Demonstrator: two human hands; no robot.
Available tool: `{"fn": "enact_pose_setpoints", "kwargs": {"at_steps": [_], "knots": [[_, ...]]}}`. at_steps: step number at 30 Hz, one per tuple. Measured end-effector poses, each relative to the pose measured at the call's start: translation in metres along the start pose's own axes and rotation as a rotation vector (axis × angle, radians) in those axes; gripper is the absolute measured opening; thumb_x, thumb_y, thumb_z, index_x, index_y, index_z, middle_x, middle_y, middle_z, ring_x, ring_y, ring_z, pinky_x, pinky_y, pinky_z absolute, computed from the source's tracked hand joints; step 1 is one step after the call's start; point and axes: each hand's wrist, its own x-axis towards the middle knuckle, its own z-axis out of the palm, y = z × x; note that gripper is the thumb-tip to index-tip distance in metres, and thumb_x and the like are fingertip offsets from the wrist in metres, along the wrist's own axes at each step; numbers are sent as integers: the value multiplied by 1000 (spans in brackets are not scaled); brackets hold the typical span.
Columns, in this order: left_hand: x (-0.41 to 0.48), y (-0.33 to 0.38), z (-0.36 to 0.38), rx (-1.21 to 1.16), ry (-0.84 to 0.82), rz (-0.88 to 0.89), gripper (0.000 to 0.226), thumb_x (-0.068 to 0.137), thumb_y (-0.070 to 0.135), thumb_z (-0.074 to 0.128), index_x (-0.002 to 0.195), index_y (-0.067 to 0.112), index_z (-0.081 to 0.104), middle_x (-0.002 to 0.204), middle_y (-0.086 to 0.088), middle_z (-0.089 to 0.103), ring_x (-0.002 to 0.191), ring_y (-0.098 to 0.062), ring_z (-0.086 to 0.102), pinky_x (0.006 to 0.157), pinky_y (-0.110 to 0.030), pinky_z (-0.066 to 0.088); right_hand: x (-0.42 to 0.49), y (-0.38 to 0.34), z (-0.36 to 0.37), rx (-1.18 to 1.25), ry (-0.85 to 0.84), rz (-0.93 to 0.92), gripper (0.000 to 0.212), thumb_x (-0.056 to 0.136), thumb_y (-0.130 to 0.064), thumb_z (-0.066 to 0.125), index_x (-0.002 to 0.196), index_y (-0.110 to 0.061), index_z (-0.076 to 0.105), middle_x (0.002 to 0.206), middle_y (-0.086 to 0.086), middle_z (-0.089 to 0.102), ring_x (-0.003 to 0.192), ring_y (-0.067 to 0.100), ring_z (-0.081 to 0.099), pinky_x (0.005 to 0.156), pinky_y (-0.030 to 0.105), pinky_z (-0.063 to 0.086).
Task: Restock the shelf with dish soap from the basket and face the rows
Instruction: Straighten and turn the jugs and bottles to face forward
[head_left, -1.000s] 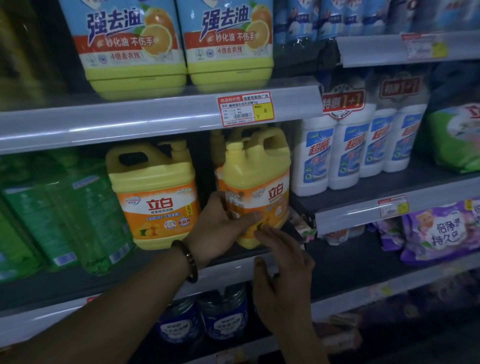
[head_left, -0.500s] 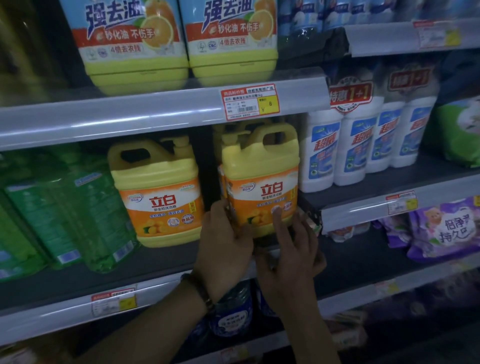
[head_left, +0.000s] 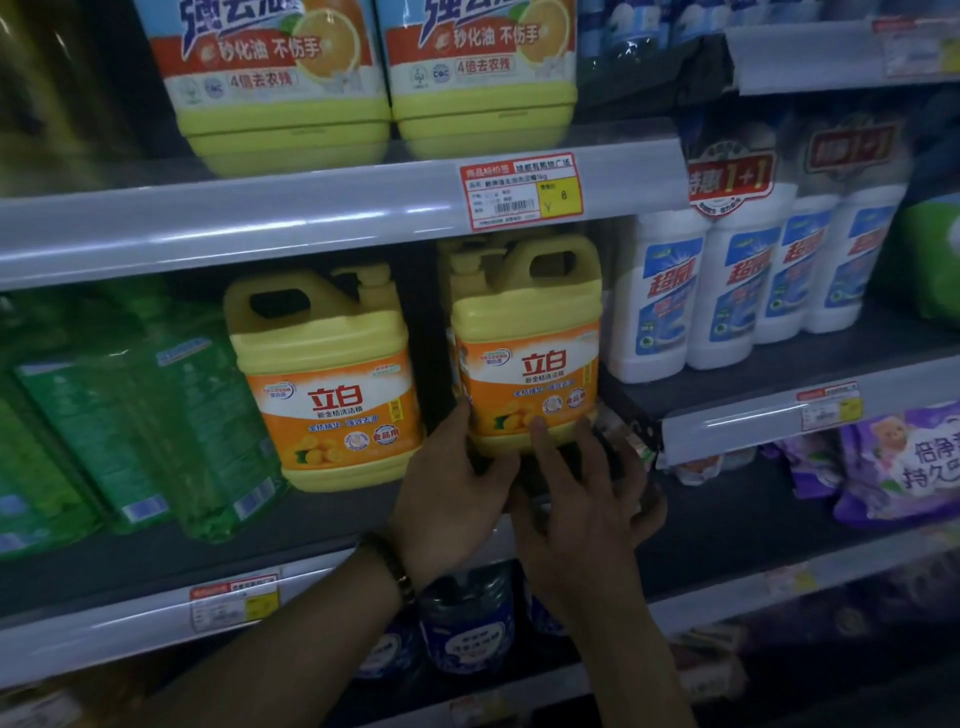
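While facing the middle shelf (head_left: 156, 540), cupped the left hand (head_left: 457, 493) round the lower left corner of the right dish soap jug (head_left: 524, 332), fingers curled against its side. Laid the right hand (head_left: 582, 499) flat and spread at the bottom of the jug's front, one fingertip (head_left: 537, 428) touching the orange label. Had both hands close together below the jug's base. Found that jug upright at the shelf's right end, set back from the front edge, label forward. Saw the left dish soap jug (head_left: 322, 374) upright nearer the middle, apart from the first, label also forward, with green bottles (head_left: 156, 415) beside it toward the left end. Noted white bottles (head_left: 670, 296) on the neighbouring shelf to the right, a price tag (head_left: 519, 192) on the rail above, and a bracelet (head_left: 395, 566) on the left wrist.
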Motion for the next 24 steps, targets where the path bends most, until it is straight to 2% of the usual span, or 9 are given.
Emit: {"fn": "enact_pose_setpoints", "kwargs": {"at_steps": [2,4,8,13,16,17,19,21,24], "knots": [[-4,0,-5,23,31,3,45,100,20,67,138,43,55,128,26,67,117,14,61,97,-11,51,1,-1,1,1,48,18,65,95,-57,53,158,-49,40,171,-2,29,157,38,10,116,73,13],[-13,1,-16,42,111,-25,39,98,13,69,123,41,58,118,28,65,104,18,62,82,-2,49,2,-9,1,53,134,10,58,93,-52,57,149,-39,54,160,1,44,154,39,23,114,72,20],[-35,-11,-51,108,281,13,33,92,8,74,116,28,65,122,10,66,109,0,66,76,-5,50,4,-33,6,199,173,-85,48,94,-50,56,136,-28,63,144,0,55,144,32,40,111,64,32],[-59,-29,-99,189,395,-9,48,87,11,77,125,29,57,131,2,50,121,0,57,89,-7,50,-2,-71,15,375,-25,-144,46,104,-39,61,148,-33,50,150,-8,46,144,17,36,118,55,34],[-61,-37,-116,99,378,-102,57,88,15,77,134,36,51,139,5,53,129,1,54,102,-28,54,-3,-94,22,486,-99,-121,55,104,-34,64,154,-37,41,153,-11,42,144,15,38,119,50,41],[-61,-37,-118,80,366,-106,59,89,16,77,137,36,50,141,7,54,129,3,54,103,-26,54,-2,-100,24,506,-109,-114,60,103,-34,65,157,-36,38,154,-10,42,144,16,40,119,48,42],[-60,-35,-121,52,341,-93,64,90,16,76,144,36,47,143,11,53,127,11,53,95,-11,52,0,-110,28,522,-116,-97,68,102,-33,66,161,-34,32,155,-7,44,144,15,43,118,44,44],[-59,-33,-123,21,306,-84,73,91,14,75,151,37,41,145,12,51,127,12,53,92,-8,52,6,-115,30,523,-135,-56,74,102,-34,67,164,-31,26,158,-5,42,144,15,43,117,40,44],[-61,-36,-124,45,314,-88,76,91,17,76,153,39,39,147,11,48,132,4,52,106,-30,54,11,-120,34,530,-185,-10,83,103,-38,65,169,-29,15,166,-4,35,150,18,39,119,43,43]]}}
